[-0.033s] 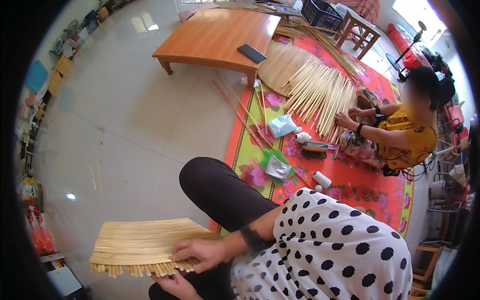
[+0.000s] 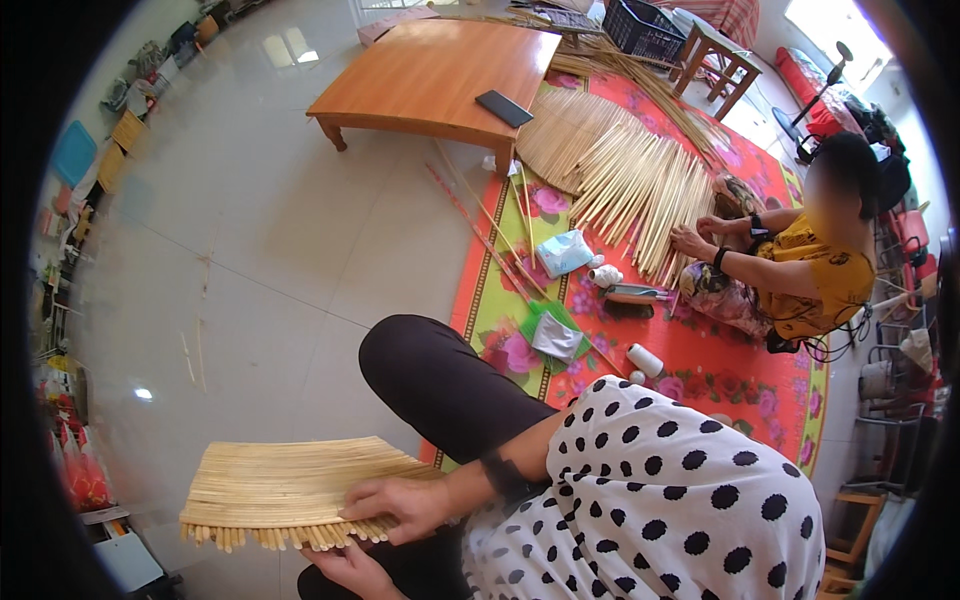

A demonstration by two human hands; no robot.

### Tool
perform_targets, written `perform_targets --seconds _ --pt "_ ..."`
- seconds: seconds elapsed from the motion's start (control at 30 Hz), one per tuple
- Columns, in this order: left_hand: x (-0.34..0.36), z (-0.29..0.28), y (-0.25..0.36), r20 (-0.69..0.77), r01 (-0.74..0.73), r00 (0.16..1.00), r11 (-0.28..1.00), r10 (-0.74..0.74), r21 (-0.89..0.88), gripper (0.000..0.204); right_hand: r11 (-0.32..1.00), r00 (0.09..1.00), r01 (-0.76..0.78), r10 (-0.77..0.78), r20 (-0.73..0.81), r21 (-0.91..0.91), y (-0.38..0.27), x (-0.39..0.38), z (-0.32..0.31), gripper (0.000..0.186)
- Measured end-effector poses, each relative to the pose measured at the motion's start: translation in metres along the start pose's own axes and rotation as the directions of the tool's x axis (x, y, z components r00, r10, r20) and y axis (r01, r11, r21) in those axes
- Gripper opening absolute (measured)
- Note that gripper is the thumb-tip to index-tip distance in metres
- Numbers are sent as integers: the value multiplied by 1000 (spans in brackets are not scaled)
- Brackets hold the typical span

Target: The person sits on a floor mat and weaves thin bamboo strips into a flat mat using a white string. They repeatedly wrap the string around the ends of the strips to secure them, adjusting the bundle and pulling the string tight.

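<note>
Straw-yellow stick mat point(image 2: 300, 480), red floral rug point(image 2: 700, 340)

The pale tiled floor point(image 2: 270, 220) spreads widest toward 9 o'clock, a few thin slivers point(image 2: 187, 360) lying on it there. Toward 12 o'clock stands a low, orange-brown wooden tabletop point(image 2: 420, 75), with a dark phone point(image 2: 503, 108) flat near its 4 o'clock corner. Toward 2 o'clock, a red flowered mat point(image 2: 715, 335) covers the floor. On it are a round slatted panel point(image 2: 565, 130) at its 11 o'clock, pale sticks point(image 2: 640, 190) fanned out at 12, a blue-and-white packet point(image 2: 565, 252) near 10, and a white spool point(image 2: 645, 359) toward 6.
</note>
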State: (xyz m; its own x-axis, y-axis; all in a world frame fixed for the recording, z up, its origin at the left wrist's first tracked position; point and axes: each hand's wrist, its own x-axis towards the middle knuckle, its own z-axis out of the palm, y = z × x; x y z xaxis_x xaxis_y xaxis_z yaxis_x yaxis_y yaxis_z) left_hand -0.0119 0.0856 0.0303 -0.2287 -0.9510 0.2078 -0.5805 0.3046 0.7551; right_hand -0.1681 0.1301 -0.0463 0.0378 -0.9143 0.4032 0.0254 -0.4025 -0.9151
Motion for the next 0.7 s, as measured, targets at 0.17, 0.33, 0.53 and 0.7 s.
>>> perform_targets --seconds 0.17,0.33,0.53,0.7 --pt "7 14 -29 28 8 1000 1000 -9 19 54 997 999 -2 -2 -53 -82 0 -6 -1 71" --pt "3 15 -22 44 -56 997 989 62 -134 45 989 995 -53 40 -95 -135 -12 -7 4 67" --pt "22 -31 15 63 -181 983 920 170 347 62 974 978 -86 42 -204 -208 -11 -6 -4 63" --pt "43 -80 24 107 -479 766 452 634 752 86 974 979 -106 67 -190 -200 -13 -12 -5 68"
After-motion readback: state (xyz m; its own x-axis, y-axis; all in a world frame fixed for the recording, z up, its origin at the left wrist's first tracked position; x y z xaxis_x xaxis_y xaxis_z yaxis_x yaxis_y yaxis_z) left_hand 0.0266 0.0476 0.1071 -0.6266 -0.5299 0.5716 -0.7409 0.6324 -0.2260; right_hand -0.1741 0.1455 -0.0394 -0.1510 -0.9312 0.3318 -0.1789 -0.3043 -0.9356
